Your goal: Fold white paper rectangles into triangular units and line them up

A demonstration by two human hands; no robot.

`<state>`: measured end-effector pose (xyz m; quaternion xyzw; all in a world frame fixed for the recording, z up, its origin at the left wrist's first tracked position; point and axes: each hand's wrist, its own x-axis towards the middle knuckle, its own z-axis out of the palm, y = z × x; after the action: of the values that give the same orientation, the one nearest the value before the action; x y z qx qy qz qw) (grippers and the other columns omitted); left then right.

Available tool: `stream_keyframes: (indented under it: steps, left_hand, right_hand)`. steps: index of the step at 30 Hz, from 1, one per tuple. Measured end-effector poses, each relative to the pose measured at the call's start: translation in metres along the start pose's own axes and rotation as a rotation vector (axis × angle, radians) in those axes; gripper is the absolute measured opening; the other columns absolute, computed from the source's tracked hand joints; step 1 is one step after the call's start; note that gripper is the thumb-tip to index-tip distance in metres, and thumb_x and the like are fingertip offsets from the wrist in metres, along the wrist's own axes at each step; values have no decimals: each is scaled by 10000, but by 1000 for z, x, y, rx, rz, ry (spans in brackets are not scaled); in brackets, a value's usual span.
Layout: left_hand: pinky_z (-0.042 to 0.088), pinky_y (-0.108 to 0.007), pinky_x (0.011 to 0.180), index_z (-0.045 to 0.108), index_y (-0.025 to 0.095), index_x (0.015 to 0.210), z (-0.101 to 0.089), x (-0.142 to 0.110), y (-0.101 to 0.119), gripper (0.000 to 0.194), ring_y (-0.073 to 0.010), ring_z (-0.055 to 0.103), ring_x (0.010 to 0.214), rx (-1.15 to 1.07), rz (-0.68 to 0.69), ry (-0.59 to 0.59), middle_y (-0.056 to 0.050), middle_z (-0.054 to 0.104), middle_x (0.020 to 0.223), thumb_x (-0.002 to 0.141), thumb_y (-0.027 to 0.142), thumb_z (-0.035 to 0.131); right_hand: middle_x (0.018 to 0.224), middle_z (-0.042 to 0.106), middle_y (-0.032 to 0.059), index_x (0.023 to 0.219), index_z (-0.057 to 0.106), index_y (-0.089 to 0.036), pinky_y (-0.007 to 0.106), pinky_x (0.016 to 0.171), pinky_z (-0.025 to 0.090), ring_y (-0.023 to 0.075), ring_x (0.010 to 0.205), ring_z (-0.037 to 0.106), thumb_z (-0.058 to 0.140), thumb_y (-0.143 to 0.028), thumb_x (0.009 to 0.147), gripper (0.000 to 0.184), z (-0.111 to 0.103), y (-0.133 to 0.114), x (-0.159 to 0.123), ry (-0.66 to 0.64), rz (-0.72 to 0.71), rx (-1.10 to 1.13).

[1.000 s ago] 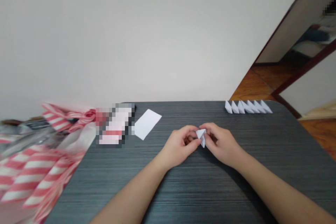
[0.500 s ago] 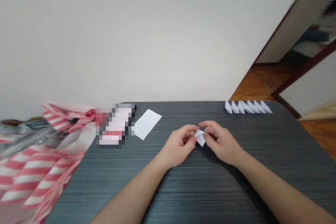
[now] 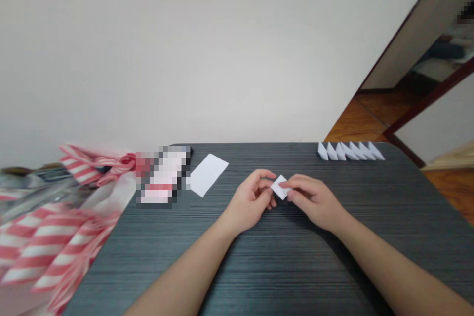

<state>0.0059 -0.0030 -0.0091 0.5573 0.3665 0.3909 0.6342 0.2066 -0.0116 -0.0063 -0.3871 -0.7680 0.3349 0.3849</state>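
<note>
Watching remotely, I see a dark grained table (image 3: 388, 207) before a white wall (image 3: 222, 49), with a wooden floor (image 3: 355, 121) beyond. The left hand (image 3: 252, 202) and right hand (image 3: 314, 202) pinch a small folded paper piece (image 3: 279, 187) above the table. A row of folded paper units (image 3: 350, 151) and a white paper sheet (image 3: 207, 175) lie farther out, with red-striped fabric (image 3: 48, 242) at the left edge.

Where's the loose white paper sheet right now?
In the head view, the white paper sheet lies flat on the dark table near its far edge, beyond and left of the left hand, just right of a pixelated pink-and-white item.
</note>
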Motion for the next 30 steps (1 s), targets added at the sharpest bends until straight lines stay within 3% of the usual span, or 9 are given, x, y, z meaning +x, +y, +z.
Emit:
stream_keyframes:
  steps: [3,6,13,19,25,30]
  left_hand:
    - [481,-233,590,482,164,1133,0,0,-1,277,-105,600,619,-23,-2,-3,-20,668,824,880,217,581]
    - [489,-234,595,507,166,1129,0,1,-2,324,-108,605,622,16,-27,17,-18,674,826,852,258,648]
    - [484,-238,617,632,147,999,-2,3,-4,207,-111,588,626,145,-46,-13,-13,659,742,864,304,639]
    - [477,-234,605,619,148,1003,-4,2,-8,210,-113,586,629,126,-37,-15,-10,645,729,877,316,631]
    - [472,-237,617,620,149,980,-3,2,-7,179,-112,580,630,138,-26,-22,-7,639,730,876,296,625]
    - [446,-233,607,639,142,940,-3,2,-3,160,-118,568,638,234,-34,-35,-9,635,727,857,278,633]
  right_hand:
    - [850,666,35,1018,703,-216,274,671,459,152,732,602,581,-209,923,155,4,3,-1,22,34,-43]
    - [839,633,18,1131,641,-222,264,623,460,145,682,585,600,-219,904,231,9,8,-3,51,130,9]
    - [784,567,-20,1216,541,-219,254,610,461,127,633,558,595,-229,899,322,11,11,-5,18,203,99]
    - [787,657,21,923,667,-184,247,595,430,140,655,571,591,-257,903,108,6,0,0,-33,236,-14]
    - [595,568,-24,710,604,-178,229,517,347,114,537,482,586,-280,903,219,4,-3,2,-45,265,-139]
    - [572,594,-22,679,591,-177,223,518,369,116,527,522,585,-320,908,270,4,-3,1,-61,321,-82]
